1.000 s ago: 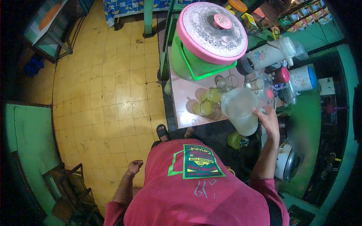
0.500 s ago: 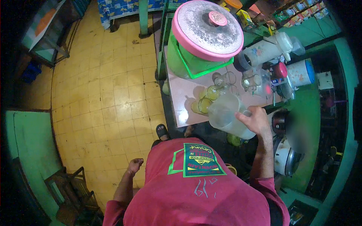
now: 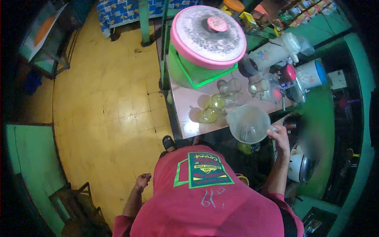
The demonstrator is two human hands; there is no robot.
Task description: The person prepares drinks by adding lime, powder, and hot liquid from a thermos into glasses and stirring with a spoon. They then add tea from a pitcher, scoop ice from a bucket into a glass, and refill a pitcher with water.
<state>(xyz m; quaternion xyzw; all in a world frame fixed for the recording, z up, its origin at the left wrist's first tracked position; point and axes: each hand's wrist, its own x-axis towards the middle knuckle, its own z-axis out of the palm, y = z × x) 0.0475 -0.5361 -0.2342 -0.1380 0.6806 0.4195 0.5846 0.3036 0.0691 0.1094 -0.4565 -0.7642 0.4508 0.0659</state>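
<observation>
A translucent plastic pitcher [image 3: 245, 125] hangs by its handle from my right hand [image 3: 279, 136], whose fingers are wrapped round it. It is over the table's near right corner, and I look down into its open mouth. Just left of the pitcher stand two glasses with yellowish-green contents, the nearer glass [image 3: 209, 114] and the farther glass [image 3: 217, 101]. My left hand [image 3: 143, 182] is low at my left side, over the floor. Its fingers are curled in, with nothing visible in them, and it touches none of the objects.
Behind the glasses a green bucket [image 3: 179, 71] with a pink-rimmed lid [image 3: 205, 37] stands on the pale table [image 3: 185, 122]. Clear glassware [image 3: 233, 85], a flowered jug [image 3: 270, 54] and a blue-lidded container [image 3: 312, 75] are farther right. A pot [image 3: 296, 164] sits right of my arm.
The pitcher has swung from a tilt beside the glasses to a more upright pose, slightly right, in my right hand. My left hand stays low with little movement. The view has shifted slightly.
</observation>
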